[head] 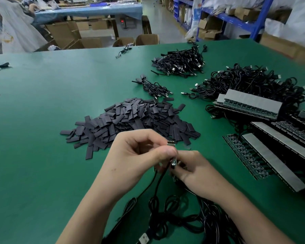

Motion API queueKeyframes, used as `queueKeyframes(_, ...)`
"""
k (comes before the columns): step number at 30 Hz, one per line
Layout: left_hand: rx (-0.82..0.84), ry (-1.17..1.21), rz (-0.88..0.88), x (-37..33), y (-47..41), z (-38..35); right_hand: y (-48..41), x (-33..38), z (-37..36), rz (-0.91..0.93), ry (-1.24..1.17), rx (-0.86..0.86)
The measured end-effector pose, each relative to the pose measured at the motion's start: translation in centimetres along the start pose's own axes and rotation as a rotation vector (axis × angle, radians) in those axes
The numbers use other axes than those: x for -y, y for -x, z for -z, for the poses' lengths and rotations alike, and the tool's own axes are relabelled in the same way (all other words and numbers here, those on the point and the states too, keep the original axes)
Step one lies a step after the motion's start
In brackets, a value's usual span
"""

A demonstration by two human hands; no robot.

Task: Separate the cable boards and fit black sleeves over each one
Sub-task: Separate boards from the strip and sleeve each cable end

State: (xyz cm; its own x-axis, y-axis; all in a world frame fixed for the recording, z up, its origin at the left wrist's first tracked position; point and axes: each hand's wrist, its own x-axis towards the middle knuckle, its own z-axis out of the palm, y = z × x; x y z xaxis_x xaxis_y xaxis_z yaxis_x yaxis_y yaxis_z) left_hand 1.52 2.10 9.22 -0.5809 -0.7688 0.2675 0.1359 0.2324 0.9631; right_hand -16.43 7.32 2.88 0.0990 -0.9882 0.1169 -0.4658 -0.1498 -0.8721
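My left hand point(139, 152) and my right hand point(192, 170) meet over the green table point(42, 120), both pinching a small strip of cable boards point(172, 144) whose black cables point(165, 205) hang down toward me. Most of the strip is hidden by my fingers. A big heap of flat black sleeves point(134, 118) lies just beyond my hands. Panels of joined cable boards point(250, 104) with grey backing strips are stacked to the right.
Piles of black USB cables sit at the back: a finished bundle point(181, 63), a small bunch point(153, 88) and a large tangle point(253, 81). More board panels point(271, 157) lie at right. Cardboard boxes, blue shelving and a seated person are beyond the table.
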Motion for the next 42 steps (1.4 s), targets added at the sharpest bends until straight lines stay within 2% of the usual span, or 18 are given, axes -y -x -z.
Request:
queueKeyframes(2, -0.068, -0.226, -0.027, 0.4, -0.6, -0.2, 0.0, 0.0, 0.1, -0.037, -0.142, -0.077)
queueKeyframes(5, -0.219, -0.429, -0.064, 1.1, -1.4, -0.4, 0.1, 0.3, 0.4, -0.016, -0.541, -0.095)
queueKeyframes(7, -0.249, -0.454, -0.055, 1.7, -2.0, -0.7, 0.2, 0.5, 0.2, 0.019, -0.640, -0.062)
queueKeyframes(10, -0.223, -0.347, 0.009, 3.1, -2.7, -0.6, 0.1, 0.8, -0.2, -0.002, -0.645, -0.116)
queueKeyframes(12, -0.256, -0.400, 0.038, 4.3, -3.3, -0.1, 0.2, 1.0, 0.0, 0.001, -0.742, -0.112)
queueKeyframes(15, -0.286, -0.892, 0.041, 6.5, -4.4, 1.2, 0.3, 1.4, 1.1, 0.063, -1.056, -0.014)
queueKeyframes(18, -0.166, -1.260, 0.083, 8.3, -5.1, 1.9, 0.3, 1.7, 2.4, 0.185, -1.369, 0.160)
queueKeyframes(21, -0.090, -1.331, 0.106, 9.4, -5.5, 2.0, 0.1, 2.0, 3.3, 0.236, -1.641, 0.212)
queueKeyframes(24, -0.122, -1.327, 0.068, 9.5, -5.8, 2.2, 0.0, 1.8, 4.6, 0.243, -1.800, 0.257)
queueKeyframes(26, -0.133, -1.357, 0.052, 9.5, -6.2, 2.3, -0.1, 1.8, 5.5, 0.149, -1.649, 0.166)
queueKeyframes(28, -0.128, -1.395, 0.044, 9.5, -6.5, 2.1, -0.1, 1.7, 5.7, 0.024, -1.211, -0.023)
queueKeyframes(30, -0.122, -1.427, 0.019, 9.4, -6.9, 1.7, -0.5, 1.3, 5.0, -0.094, -0.847, -0.107)
queueKeyframes(31, -0.116, -1.441, 0.001, 9.4, -7.0, 1.6, -0.7, 1.2, 4.5, -0.136, -0.743, -0.115)
queueKeyframes(36, -0.096, -1.467, -0.068, 9.4, -7.0, 1.6, -1.2, 0.2, 2.3, -0.234, -0.490, -0.161)
queueKeyframes(42, -0.061, -1.464, -0.090, 9.5, -7.2, 1.8, -1.4, -0.6, 1.1, -0.251, -0.450, -0.175)
